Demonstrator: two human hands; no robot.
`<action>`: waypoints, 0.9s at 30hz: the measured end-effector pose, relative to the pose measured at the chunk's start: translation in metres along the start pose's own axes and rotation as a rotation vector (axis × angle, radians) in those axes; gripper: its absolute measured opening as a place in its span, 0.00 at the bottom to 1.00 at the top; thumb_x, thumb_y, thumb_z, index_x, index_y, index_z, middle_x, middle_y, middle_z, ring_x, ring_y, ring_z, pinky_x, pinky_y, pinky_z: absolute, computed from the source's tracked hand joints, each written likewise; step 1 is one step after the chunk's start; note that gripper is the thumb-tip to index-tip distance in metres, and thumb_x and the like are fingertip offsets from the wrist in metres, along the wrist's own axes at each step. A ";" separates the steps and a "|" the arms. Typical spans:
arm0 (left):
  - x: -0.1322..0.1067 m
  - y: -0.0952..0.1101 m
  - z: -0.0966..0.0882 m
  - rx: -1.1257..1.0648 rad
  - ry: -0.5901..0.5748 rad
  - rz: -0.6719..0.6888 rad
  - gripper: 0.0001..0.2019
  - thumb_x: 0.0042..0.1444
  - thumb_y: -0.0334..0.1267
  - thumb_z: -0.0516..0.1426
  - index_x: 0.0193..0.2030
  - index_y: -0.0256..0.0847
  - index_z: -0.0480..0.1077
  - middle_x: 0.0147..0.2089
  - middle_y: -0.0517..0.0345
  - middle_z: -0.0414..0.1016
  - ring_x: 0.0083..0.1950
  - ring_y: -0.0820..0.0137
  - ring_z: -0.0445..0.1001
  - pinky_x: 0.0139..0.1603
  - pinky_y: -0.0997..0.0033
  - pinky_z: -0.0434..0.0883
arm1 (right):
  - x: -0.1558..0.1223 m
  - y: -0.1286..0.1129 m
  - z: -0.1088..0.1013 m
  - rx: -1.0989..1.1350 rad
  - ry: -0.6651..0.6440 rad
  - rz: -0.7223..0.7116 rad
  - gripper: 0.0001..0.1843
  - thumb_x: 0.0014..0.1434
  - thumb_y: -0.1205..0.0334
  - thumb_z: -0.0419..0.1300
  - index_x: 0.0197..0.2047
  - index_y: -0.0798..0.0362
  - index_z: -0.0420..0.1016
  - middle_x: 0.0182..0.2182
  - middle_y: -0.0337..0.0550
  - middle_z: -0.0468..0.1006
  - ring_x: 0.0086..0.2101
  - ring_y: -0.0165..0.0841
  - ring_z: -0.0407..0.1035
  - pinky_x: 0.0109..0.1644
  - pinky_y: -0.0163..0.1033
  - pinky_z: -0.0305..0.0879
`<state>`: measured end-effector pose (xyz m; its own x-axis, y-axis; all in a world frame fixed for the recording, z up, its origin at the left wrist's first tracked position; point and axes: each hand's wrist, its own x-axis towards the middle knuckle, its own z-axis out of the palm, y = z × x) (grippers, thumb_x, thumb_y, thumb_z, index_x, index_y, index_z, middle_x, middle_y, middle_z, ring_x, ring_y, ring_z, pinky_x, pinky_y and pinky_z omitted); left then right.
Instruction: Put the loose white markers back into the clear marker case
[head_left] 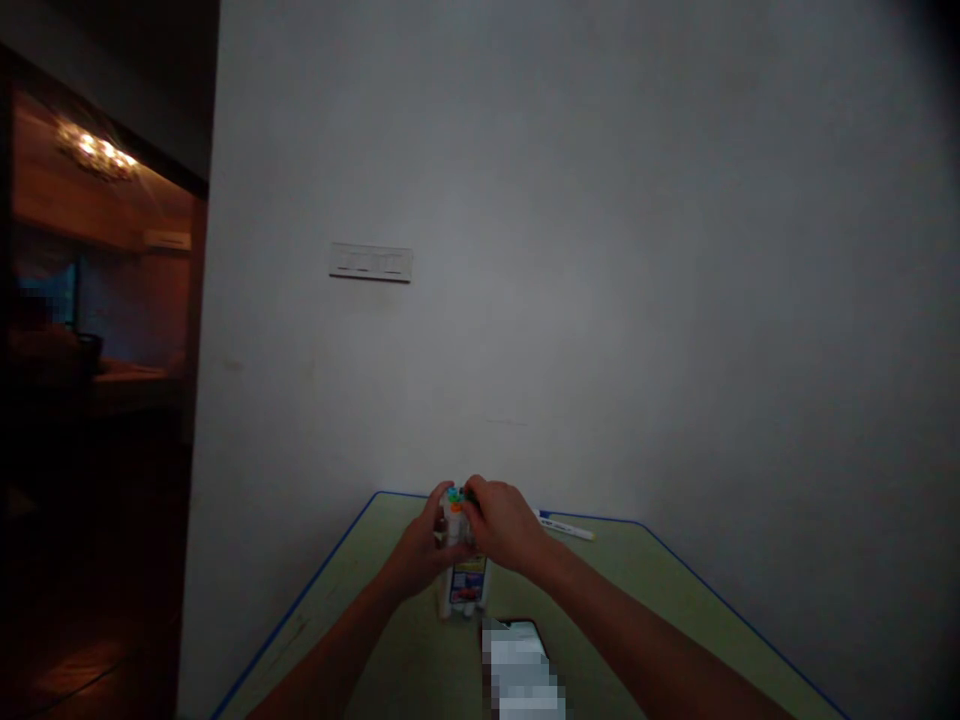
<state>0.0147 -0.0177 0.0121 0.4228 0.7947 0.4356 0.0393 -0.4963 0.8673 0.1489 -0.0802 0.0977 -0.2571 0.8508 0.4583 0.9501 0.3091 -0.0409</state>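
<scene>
Greenish table (pixel 630 555): at lower centre we see the left hand (pixel 424 545) cupped round the pack (pixel 469 583), the right hand (pixel 506 517) bunched at its caps (pixel 456 503), pinch unclear; a slack left grip, we judge, could tip it toward the phone (pixel 523 668).

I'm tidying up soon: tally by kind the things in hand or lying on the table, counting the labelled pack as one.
Labelled pack with coloured tops, in hand: 1
Loose marker: 1
Phone: 1
Total: 3
</scene>
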 end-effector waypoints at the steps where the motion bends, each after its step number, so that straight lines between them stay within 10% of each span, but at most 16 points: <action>1: 0.000 0.000 0.000 -0.003 -0.004 0.001 0.43 0.42 0.37 0.63 0.63 0.38 0.44 0.44 0.53 0.69 0.37 0.67 0.72 0.36 0.68 0.70 | -0.001 0.000 0.000 -0.006 0.005 0.003 0.12 0.60 0.63 0.48 0.41 0.56 0.71 0.35 0.48 0.78 0.36 0.35 0.71 0.35 0.36 0.55; 13: 0.000 -0.005 -0.001 0.046 -0.002 0.010 0.44 0.43 0.40 0.65 0.64 0.43 0.43 0.46 0.53 0.71 0.38 0.67 0.73 0.39 0.67 0.69 | -0.030 0.043 0.003 0.320 0.302 -0.049 0.13 0.58 0.64 0.48 0.40 0.57 0.72 0.37 0.48 0.74 0.38 0.34 0.67 0.44 0.38 0.63; 22: -0.002 -0.004 0.000 0.049 0.018 -0.045 0.49 0.39 0.37 0.67 0.65 0.44 0.45 0.45 0.53 0.71 0.38 0.68 0.71 0.35 0.72 0.67 | -0.098 0.158 0.115 0.261 0.106 0.451 0.23 0.54 0.55 0.46 0.43 0.60 0.73 0.44 0.56 0.76 0.45 0.42 0.69 0.54 0.46 0.61; 27: -0.003 -0.007 0.001 0.025 0.003 -0.039 0.49 0.41 0.37 0.67 0.66 0.46 0.43 0.45 0.53 0.71 0.39 0.69 0.71 0.37 0.72 0.67 | -0.103 0.163 0.123 0.322 0.019 0.495 0.28 0.55 0.52 0.44 0.49 0.61 0.72 0.50 0.55 0.73 0.51 0.42 0.67 0.58 0.45 0.59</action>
<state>0.0134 -0.0170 0.0044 0.4174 0.8148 0.4023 0.0783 -0.4733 0.8774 0.3089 -0.0649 -0.0654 0.2095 0.9198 0.3317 0.8540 -0.0069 -0.5203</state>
